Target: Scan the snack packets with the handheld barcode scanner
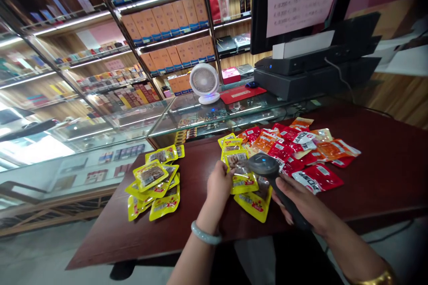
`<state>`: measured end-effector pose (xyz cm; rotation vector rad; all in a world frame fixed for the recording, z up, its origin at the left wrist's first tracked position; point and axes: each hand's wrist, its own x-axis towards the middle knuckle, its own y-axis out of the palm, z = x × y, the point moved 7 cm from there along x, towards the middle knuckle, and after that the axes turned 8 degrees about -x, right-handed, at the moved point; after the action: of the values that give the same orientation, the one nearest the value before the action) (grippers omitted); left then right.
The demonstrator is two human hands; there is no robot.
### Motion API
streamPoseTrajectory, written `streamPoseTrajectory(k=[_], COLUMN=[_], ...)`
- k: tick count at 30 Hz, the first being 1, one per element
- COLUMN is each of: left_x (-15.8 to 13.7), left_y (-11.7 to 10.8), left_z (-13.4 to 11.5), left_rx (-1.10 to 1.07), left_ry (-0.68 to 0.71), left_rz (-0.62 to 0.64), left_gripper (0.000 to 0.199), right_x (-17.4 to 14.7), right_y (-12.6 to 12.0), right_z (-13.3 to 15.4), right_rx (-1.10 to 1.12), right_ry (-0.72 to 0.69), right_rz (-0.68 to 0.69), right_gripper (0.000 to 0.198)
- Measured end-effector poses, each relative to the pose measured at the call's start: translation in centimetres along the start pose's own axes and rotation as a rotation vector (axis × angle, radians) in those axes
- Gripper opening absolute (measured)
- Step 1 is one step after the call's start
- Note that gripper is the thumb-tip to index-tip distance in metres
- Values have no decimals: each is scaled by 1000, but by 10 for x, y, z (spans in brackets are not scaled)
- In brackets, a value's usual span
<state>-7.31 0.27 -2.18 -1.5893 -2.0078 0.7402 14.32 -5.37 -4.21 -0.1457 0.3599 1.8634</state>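
My right hand (294,196) is wrapped round the handle of a dark barcode scanner (264,163). The scanner's head hangs over a yellow snack packet (243,186), whose left edge my left hand (220,181) pinches. More yellow packets lie above and below that one, with another packet (256,207) partly under it. On the left of the table is a separate heap of yellow packets (155,180). To the right of the scanner spreads a pile of red and orange packets (284,142). The scanner hides part of the held packet.
The dark red table (203,227) meets a glass display counter (214,120). A small white fan (204,81), a red mat (242,94) and a monitor with a pink notice (301,0) stand beyond. Shelves of orange boxes (167,20) line the back.
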Motion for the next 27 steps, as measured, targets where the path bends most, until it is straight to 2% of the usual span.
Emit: streamPoseTrajectory(k=[5,13,21,24,27], left_x=[-6,-20,-16,-16,-18], left_y=[-30,-56,-121,-127,-120], left_z=[33,60,87,92,91], left_rx=[-88,-126,-84,-112,-166], left_ry=[17,-11,-69,-41,4], left_rz=[-92,-133,-354,-371,-354], left_gripper=[21,22,20,19,18], right_x=[5,16,23,26,26], right_y=[19,66,91,98,104], right_z=[4,23,7,5,11], right_rx=[-26,-89,-112,-100,-78], right_ry=[-45,-121,-51,-51,-76], right_rz=[59,157,233,274,298], right_gripper=[38,41,42,41,40])
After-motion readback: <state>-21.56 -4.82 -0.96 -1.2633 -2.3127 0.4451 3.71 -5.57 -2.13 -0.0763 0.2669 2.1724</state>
